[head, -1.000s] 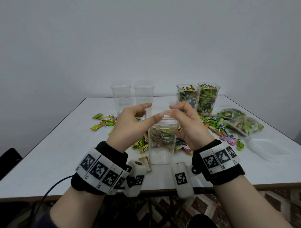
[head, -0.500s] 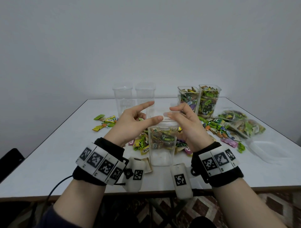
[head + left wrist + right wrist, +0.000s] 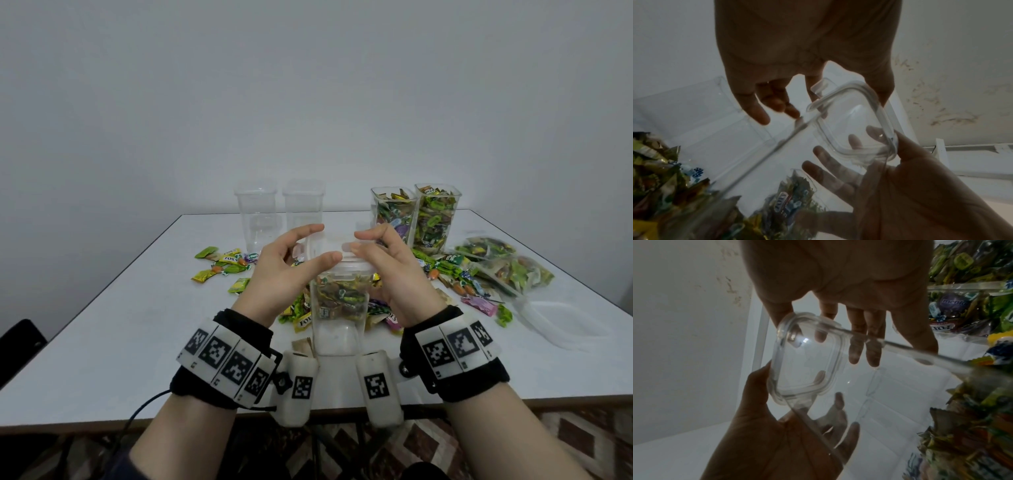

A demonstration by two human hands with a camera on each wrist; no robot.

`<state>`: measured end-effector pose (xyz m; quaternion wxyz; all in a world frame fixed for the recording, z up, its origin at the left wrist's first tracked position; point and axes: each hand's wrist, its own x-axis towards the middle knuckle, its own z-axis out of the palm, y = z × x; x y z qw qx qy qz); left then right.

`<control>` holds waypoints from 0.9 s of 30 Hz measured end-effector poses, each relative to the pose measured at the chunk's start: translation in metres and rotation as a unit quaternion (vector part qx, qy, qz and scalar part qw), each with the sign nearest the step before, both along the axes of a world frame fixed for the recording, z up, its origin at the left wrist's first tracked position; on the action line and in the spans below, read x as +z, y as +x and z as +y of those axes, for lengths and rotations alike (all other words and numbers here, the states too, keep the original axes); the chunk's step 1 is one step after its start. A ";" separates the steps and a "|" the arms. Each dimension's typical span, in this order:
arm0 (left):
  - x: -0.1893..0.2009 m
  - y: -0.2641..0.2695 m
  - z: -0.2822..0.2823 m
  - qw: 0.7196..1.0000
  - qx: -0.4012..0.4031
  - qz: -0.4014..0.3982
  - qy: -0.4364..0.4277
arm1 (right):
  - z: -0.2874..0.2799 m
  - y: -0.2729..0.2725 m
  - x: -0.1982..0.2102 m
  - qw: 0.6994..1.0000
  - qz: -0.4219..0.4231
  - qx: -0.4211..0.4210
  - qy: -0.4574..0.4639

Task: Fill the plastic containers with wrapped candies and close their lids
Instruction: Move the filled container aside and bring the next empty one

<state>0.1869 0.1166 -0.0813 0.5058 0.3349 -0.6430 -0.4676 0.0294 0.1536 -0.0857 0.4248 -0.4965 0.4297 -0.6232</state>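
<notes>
A clear plastic container (image 3: 339,308) partly filled with wrapped candies stands near the table's front edge. A clear lid (image 3: 349,265) sits on its rim. My left hand (image 3: 325,241) and right hand (image 3: 354,241) flank the top, each thumb resting on the lid's near edge. The other fingers are stretched out loosely above the far side. In the left wrist view the lid (image 3: 853,126) shows between both hands, and the same lid (image 3: 805,356) appears in the right wrist view. Neither hand curls round it.
Two empty clear containers (image 3: 257,216) (image 3: 303,209) stand at the back, and two filled ones (image 3: 394,216) (image 3: 435,216) stand back right. Loose candies (image 3: 222,263) lie left and around the container. Candy bags (image 3: 507,267) and a clear tray (image 3: 565,322) lie on the right of the white table (image 3: 120,342).
A second ago both hands pinched the lid at the container's top. Their fingers have since spread and lifted off, leaving the thumbs on the lid, which rests on the rim.
</notes>
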 end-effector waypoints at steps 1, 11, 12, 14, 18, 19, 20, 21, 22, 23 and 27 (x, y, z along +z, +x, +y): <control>-0.001 -0.001 0.001 1.000 0.000 0.007 -0.001 | 0.000 0.000 0.000 1.000 0.001 -0.002 0.002; -0.002 -0.003 0.008 0.996 -0.038 0.056 0.055 | 0.009 -0.024 0.018 0.998 0.045 0.032 0.037; -0.003 -0.003 0.008 0.996 -0.039 0.058 0.058 | 0.010 -0.026 0.021 0.998 0.039 0.036 0.036; -0.002 -0.003 0.008 0.996 -0.041 0.057 0.062 | 0.011 -0.030 0.026 0.998 0.046 0.027 0.025; -0.001 -0.003 0.008 0.994 -0.051 0.060 0.069 | 0.009 -0.037 0.033 0.995 0.099 0.021 0.007; -0.002 -0.002 0.008 0.994 -0.054 0.061 0.069 | 0.008 -0.038 0.033 0.992 0.116 0.035 0.013; -0.002 -0.002 0.007 0.994 -0.056 0.062 0.069 | 0.007 -0.039 0.033 0.989 0.132 0.055 0.024; -0.002 -0.002 0.007 0.994 -0.057 0.061 0.069 | 0.006 -0.039 0.033 0.986 0.144 0.075 0.036; -0.002 -0.002 0.007 0.994 -0.057 0.059 0.068 | 0.005 -0.040 0.033 0.983 0.153 0.092 0.045; -0.002 -0.001 0.007 0.994 -0.058 0.057 0.068 | 0.004 -0.042 0.033 0.980 0.160 0.107 0.052; -0.003 -0.001 0.007 0.993 -0.070 0.055 0.078 | -0.003 -0.046 0.032 0.971 0.142 0.178 0.077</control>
